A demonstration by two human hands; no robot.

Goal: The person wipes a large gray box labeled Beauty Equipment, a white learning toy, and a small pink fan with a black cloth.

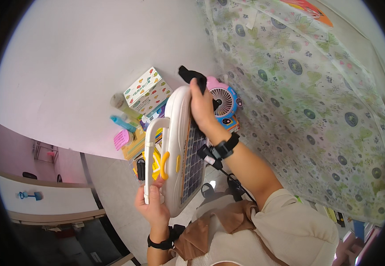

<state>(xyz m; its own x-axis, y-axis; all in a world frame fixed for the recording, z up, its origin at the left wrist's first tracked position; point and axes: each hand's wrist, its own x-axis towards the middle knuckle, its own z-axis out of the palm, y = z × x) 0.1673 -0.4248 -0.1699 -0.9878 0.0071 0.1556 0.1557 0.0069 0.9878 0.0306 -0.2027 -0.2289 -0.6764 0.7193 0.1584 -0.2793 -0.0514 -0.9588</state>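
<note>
A white plastic carrying case [172,139] is held on edge in front of me, its fold-out handle to the left and a grid-patterned panel [194,159] on its right face. My left hand [154,202] grips the lower end of the white handle [150,149]. Just above those fingers sits a curved yellow latch [163,166]. At the far end of the case, my right hand [201,104] holds a black cloth [194,76] against the rim. Part of the cloth sticks out past my fingertips. The right hand's underside is hidden.
Behind the case are a fruit-patterned box [149,91], a blue bottle [122,123], a pink slotted item [122,139] and a pink-and-blue fan [224,101]. A patterned translucent curtain [298,99] hangs at right. A black cable [237,184] runs under my right arm.
</note>
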